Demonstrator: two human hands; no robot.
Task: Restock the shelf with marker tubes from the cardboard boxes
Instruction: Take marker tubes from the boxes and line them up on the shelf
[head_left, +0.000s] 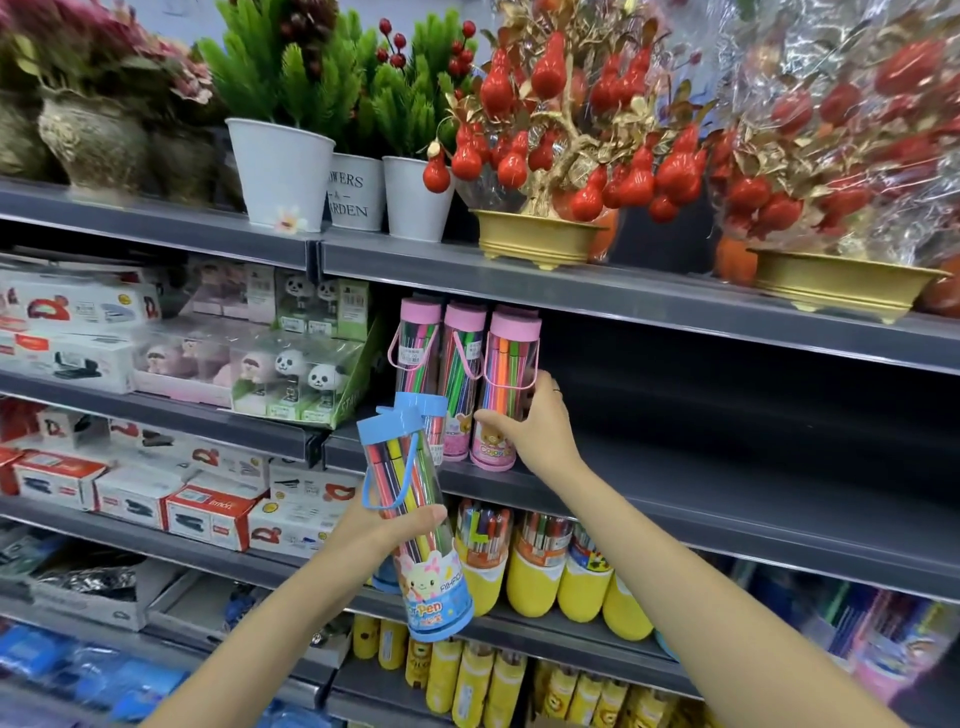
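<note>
Right hand (537, 423) clamps pink tube (506, 395) on shelf (727, 483); left hand (387, 532) clamps blue tube (410, 519). Risk: nudge topples 2 left neighbours.

The middle white pot (357, 191) on the top shelf reads "OWERS" and "ARDEN", its first letters hidden. The blue marker tube (415, 525) shows "r Pen" and, running up its side, "AIHAO". The front pink tube (503, 395) reads "Color" near its base. Smaller price stickers are too blurred.
</note>
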